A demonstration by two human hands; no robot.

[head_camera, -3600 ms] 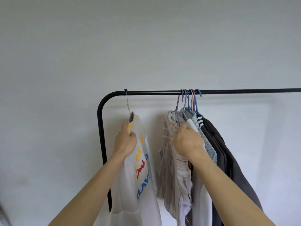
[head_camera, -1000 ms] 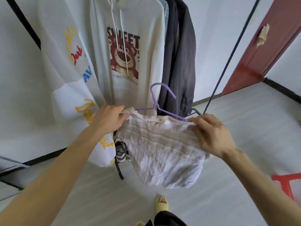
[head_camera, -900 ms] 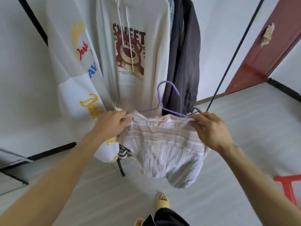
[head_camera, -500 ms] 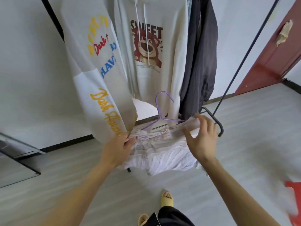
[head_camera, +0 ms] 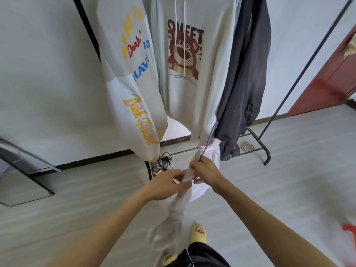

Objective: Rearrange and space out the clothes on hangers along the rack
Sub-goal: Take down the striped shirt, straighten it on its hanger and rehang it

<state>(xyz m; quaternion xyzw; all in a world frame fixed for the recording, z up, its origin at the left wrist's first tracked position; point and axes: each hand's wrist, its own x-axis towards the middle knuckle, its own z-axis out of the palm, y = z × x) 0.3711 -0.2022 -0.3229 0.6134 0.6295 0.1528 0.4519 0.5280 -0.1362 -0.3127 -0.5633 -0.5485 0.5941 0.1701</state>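
The striped shirt on its purple hanger is off the rack, held low over the floor and turned edge-on to me. My right hand grips the shirt and the hanger's lower end. My left hand pinches the shirt's fabric just to the left, and the rest hangs down blurred. Above hang a white sweatshirt with coloured lettering, a white hoodie with a bear print and dark jackets. The rack's rail is out of view; its black left post shows.
The rack's black foot and right post stand on the pale floor. A pair of sneakers sits under the clothes. A red door is at right, a dark frame at left, my yellow slippers below.
The camera tilted from the rail down to the floor. The striped shirt came off the rack; it was spread flat between my hands and is now turned edge-on with my hands close together.
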